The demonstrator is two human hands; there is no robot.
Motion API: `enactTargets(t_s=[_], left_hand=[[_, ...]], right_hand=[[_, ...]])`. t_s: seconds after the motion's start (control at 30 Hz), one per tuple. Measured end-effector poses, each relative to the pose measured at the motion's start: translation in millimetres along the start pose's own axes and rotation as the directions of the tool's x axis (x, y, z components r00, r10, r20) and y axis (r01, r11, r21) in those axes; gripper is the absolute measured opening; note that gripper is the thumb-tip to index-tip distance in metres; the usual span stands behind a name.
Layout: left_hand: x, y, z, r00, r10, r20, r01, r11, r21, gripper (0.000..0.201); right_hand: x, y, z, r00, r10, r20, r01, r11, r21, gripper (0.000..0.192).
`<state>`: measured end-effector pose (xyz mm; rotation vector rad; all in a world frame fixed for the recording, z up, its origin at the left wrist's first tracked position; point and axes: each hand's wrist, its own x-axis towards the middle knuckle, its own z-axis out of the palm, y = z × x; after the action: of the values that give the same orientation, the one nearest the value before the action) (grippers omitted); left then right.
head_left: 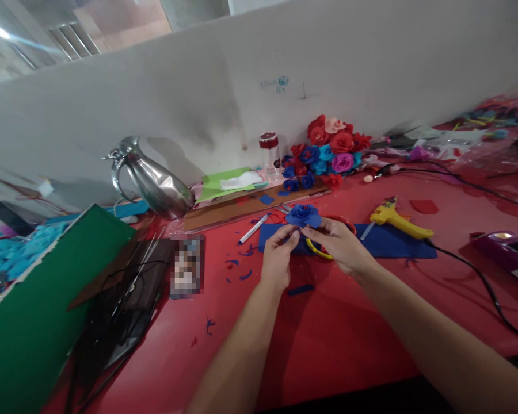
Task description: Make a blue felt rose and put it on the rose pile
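Both my hands meet over the red table (328,322), holding a blue felt flower (303,215) between them. My left hand (278,259) pinches the flower's underside with thumb and fingers. My right hand (339,244) grips it from the right, with scissors with a yellow handle (317,250) partly under the palm. A blue felt sheet (392,241) lies just beyond the hands. A yellow glue gun (397,221) rests on that sheet, to the right of my right hand.
A pile of red, blue and pink felt flowers (328,149) sits against the wall, beside a small jar (270,150). A steel jug (155,181), a white marker (253,229), a green box (38,305), a dark bag (121,310) and cables (479,276) surround the work spot.
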<state>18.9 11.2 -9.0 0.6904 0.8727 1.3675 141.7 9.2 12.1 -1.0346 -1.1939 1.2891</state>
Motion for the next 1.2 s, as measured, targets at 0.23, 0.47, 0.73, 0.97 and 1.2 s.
enactTargets(t_s=[0.23,0.47,0.73,0.97,1.2], left_hand=[[0.3,3.3,-0.3,0.999,0.026,0.023,-0.025,0.998,-0.058,0.024],[-2.3,4.2,2.1,0.998,0.068,-0.017,-0.068,0.998,-0.014,0.022],[0.1,6.0,0.0,0.992,0.116,-0.051,-0.12,0.988,-0.094,0.017],[0.3,6.5,0.3,0.998,0.049,-0.033,-0.052,0.994,-0.097,0.02],[-4.3,6.9,5.0,1.0,-0.009,0.007,0.01,0.994,-0.11,0.019]], right_hand=[[2.7,2.5,0.8,0.998,-0.066,0.019,0.067,0.995,-0.075,0.031],[3.4,4.7,-2.3,0.99,-0.137,0.024,0.139,0.976,-0.17,0.033],[0.0,2.5,0.9,0.979,-0.2,0.032,0.201,0.935,-0.293,0.025],[-1.1,3.5,1.6,0.978,-0.206,0.043,0.208,0.913,-0.35,0.023],[-0.7,5.1,-0.1,0.981,-0.19,0.038,0.192,0.929,-0.317,0.024]])
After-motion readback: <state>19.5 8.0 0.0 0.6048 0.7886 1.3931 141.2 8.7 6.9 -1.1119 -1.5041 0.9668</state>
